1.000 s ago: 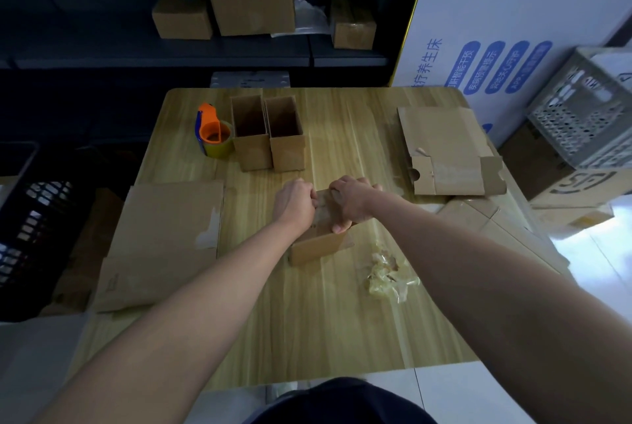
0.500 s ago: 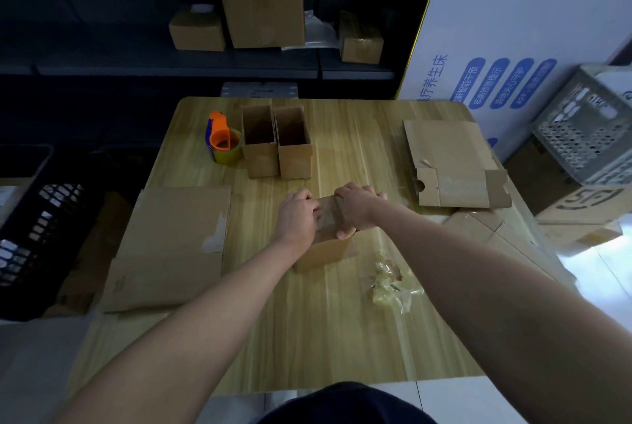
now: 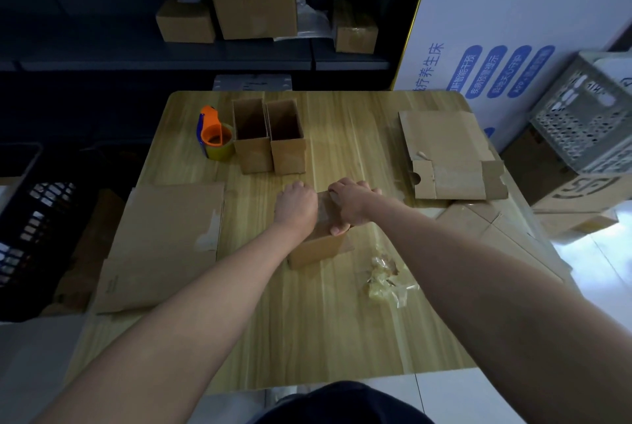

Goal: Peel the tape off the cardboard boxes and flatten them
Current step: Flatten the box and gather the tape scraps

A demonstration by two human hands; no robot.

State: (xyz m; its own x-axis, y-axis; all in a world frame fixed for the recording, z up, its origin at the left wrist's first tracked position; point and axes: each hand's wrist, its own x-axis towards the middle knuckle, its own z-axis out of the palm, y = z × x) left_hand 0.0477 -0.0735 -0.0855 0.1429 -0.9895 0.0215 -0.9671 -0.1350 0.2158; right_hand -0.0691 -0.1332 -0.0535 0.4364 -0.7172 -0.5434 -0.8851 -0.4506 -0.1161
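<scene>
Both hands are on the small cardboard box, mid-tabletop, standing upright and slightly skewed to the table edge.

- Left hand: fingers curled tight over the box's top left edge, knuckles up. I can't tell whether it has the tape or only the cardboard; the fingertips are hidden.
- Right hand: clamped on the box's top right side, fingers wrapped over the far edge and thumb pressed on the near face.
- Clear tape strip shows on the box top in the gap between the two hands, stuck down as far as I can see.
- Crumpled wad of peeled tape lies on the tabletop just right of the box, not touching it.

Other items I see:
- Two open-top boxes stand side by side, touching, toward the far edge.
- Orange tape dispenser with its roll sits right against the left one.
- Flattened cardboard sheet at the left, overhanging the tabletop edge, with a tape remnant on its right side.
- Flattened box at the far right, with more flat cardboard below it along the right edge.
- Shelf behind the table holds three closed cartons.
- Grey plastic crate off to the right.
</scene>
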